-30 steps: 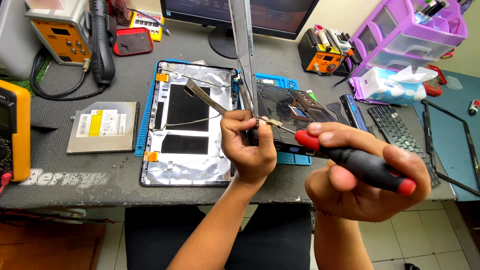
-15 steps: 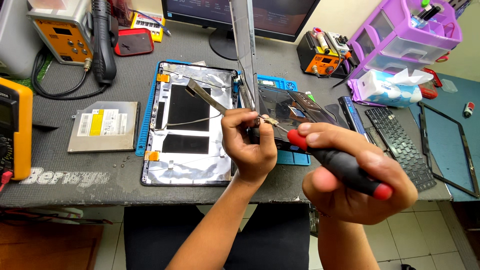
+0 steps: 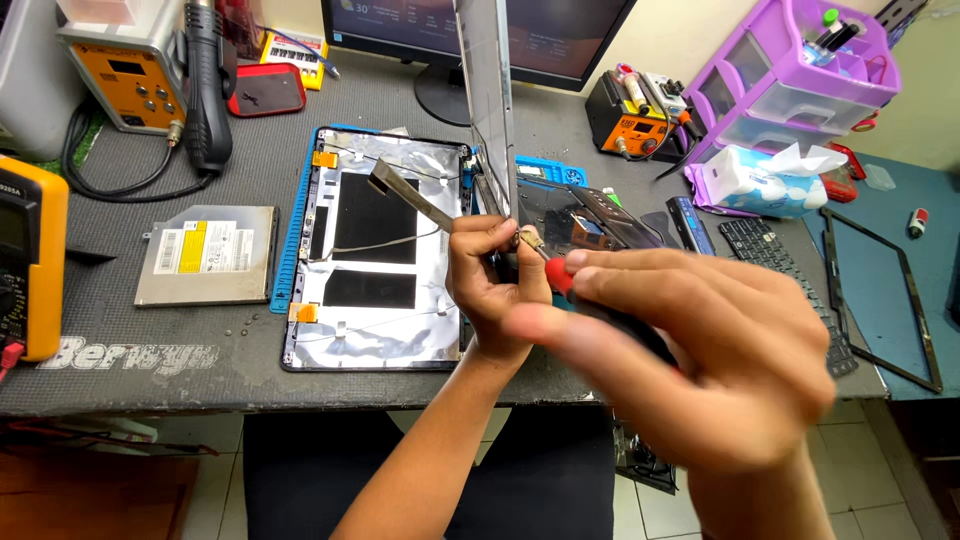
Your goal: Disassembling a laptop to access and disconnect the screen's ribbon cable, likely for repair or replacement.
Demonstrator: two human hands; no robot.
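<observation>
Fingertips [image 3: 500, 235] of the left hand [image 3: 492, 290] are pinching a small metal hinge bracket [image 3: 525, 238] right beside the upright grey laptop screen panel [image 3: 492, 110]. Right hand [image 3: 690, 345] has rolled over since a second ago, its fingers now wrapped around the red-and-black screwdriver [image 3: 562, 278] and hiding most of the handle, so looks like it's mid-turn. Long axis runs from the bracket down-right, tip pointing up-left at it.
</observation>
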